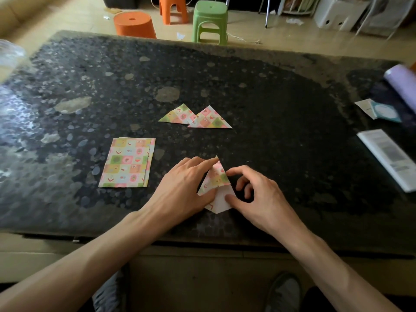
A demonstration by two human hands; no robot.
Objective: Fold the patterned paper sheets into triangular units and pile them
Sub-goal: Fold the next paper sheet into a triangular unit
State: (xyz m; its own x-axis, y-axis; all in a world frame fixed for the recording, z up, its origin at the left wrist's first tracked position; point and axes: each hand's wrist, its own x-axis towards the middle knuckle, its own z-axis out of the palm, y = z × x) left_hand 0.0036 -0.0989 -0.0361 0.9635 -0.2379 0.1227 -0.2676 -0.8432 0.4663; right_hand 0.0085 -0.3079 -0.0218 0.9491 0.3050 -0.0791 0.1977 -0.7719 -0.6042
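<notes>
While left hand (186,188) presses straight fingers flat on half-folded sheet (217,180) near the table (270,97) front edge, right hand (254,194) nips its flap with thumb and bent index. Risk: sheet slips under light pressure, crease skews. Finished triangles (195,118) beyond; unfolded stack (127,163) left.

A dark speckled table (270,97) fills the room's middle. Beyond its far edge three plastic stools stand on the pale floor: a round orange stool (134,24) to the left, a taller orange one (172,10) behind it, and a green stool (210,21) to the right. A white box (337,14) sits far right. On the table's right side lie a purple roll (401,85), a teal packet (382,112) nearer, and a booklet (390,158) nearest. Clear plastic (10,57) sits at the far left.
</notes>
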